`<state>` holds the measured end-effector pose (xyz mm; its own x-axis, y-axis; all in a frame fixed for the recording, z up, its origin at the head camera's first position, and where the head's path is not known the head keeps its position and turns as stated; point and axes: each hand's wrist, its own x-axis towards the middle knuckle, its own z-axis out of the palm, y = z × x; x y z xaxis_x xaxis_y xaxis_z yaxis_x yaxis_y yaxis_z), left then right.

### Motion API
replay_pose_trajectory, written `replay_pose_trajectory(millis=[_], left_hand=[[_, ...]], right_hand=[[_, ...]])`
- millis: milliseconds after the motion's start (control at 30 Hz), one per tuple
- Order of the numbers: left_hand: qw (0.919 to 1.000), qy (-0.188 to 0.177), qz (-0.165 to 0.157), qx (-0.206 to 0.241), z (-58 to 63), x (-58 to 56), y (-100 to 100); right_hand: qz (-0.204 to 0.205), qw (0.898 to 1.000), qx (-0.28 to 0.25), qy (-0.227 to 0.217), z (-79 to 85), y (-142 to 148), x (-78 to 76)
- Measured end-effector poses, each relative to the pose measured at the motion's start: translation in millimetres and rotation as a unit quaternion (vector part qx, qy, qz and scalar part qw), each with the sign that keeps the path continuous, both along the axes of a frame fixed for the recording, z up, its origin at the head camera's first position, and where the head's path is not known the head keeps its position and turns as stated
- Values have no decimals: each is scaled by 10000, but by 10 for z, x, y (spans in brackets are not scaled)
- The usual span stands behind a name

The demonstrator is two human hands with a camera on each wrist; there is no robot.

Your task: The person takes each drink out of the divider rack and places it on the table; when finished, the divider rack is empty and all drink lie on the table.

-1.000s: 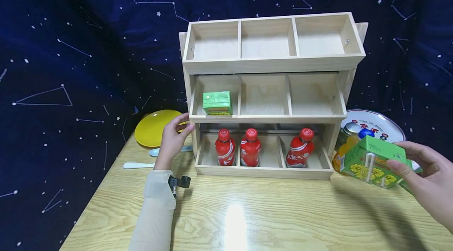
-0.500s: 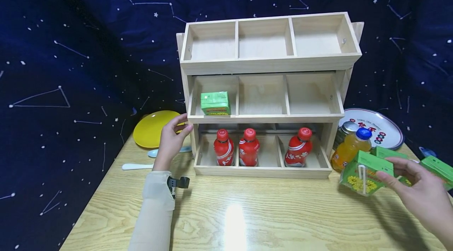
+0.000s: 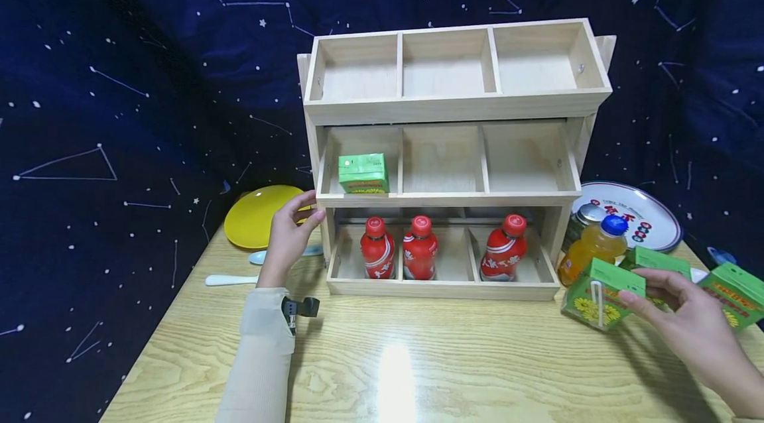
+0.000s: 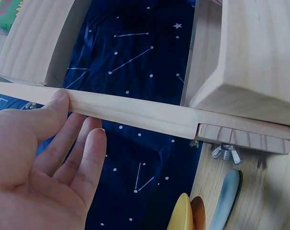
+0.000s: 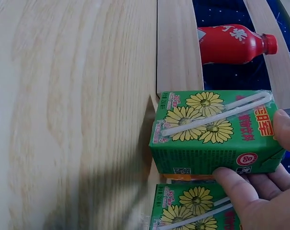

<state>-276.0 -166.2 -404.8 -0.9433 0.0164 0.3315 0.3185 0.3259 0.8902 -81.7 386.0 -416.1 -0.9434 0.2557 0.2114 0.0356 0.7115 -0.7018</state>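
Observation:
My right hand (image 3: 686, 323) grips a green drink carton (image 3: 605, 294) with yellow flowers and a white straw, at the right of the shelf. In the right wrist view the thumb and fingers hold one end of that carton (image 5: 207, 129); a second carton (image 5: 195, 206) lies beside it. My left hand (image 3: 289, 237) holds the left upright of the wooden shelf (image 3: 462, 199). Its thumb lies on the upright (image 4: 135, 112) in the left wrist view, with fingers behind. One green carton (image 3: 364, 174) sits in the middle tier's left compartment. Red bottles (image 3: 377, 250) stand in each bottom compartment, the right one tilted.
Right of the shelf are an orange drink bottle (image 3: 591, 250), a metal-lidded jar (image 3: 587, 216), a white patterned plate (image 3: 653, 211) and further green cartons (image 3: 737, 294). A yellow plate (image 3: 259, 217), a white-handled utensil (image 3: 229, 280) and a light-blue one (image 3: 258, 257) lie at left.
My right hand has moved left and slightly down with the carton, bringing the orange bottle and other cartons into plainer sight. The left hand keeps its place on the upright.

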Motion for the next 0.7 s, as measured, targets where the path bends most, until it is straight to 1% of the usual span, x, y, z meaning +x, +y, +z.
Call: replay_pose_trajectory(millis=[200,267,367,467,633,700], left_hand=[[10000,53,-49,4,-14,-22,-9],[9999,58,-90,35,-19,-28,-13],[10000,20,-79,36,-23,-31,-19],[10000,-21,-58,21,-24,-31,-27],[10000,-51,-51,11,-17,-19,-25],[10000,-58,-53,13,-10,-13,-20]], right_hand=[[-29,9996,-31,-281,-33,0,-34],[-9,9995,54,-318,-33,9,-37],[130,9995,141,-241,-26,36,-35],[221,9992,276,-203,3,66,-38],[150,9975,457,-515,82,49,-37],[129,9974,481,-520,121,20,-32]])
